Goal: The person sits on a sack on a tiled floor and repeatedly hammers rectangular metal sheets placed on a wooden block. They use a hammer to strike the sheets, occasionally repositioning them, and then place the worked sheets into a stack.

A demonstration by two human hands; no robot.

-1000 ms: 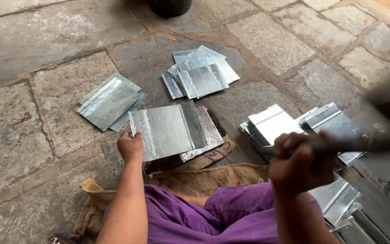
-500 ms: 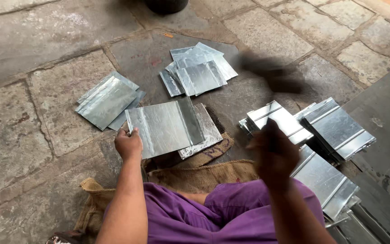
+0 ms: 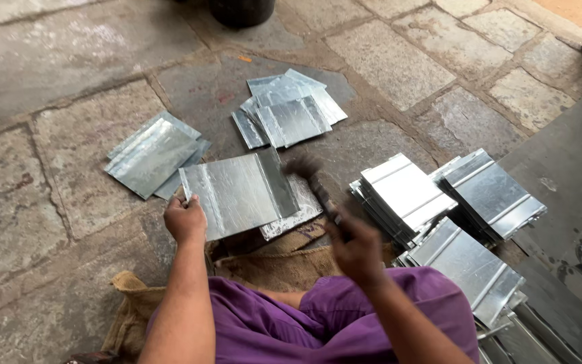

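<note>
The left hand is closed on the left edge of a metal sheet, which is pressed flat on the stone floor, just in front of the knees. The right hand is wrapped around the handle of a dark hammer; its blurred head is seen over the right edge of the same sheet. A burlap sack is spread under the sheet. Stacks of folded sheets are piled to the right, and flat sheets are laid further ahead.

Stone-slab floor carries stacked metal sheets and burlap sacking.
</note>
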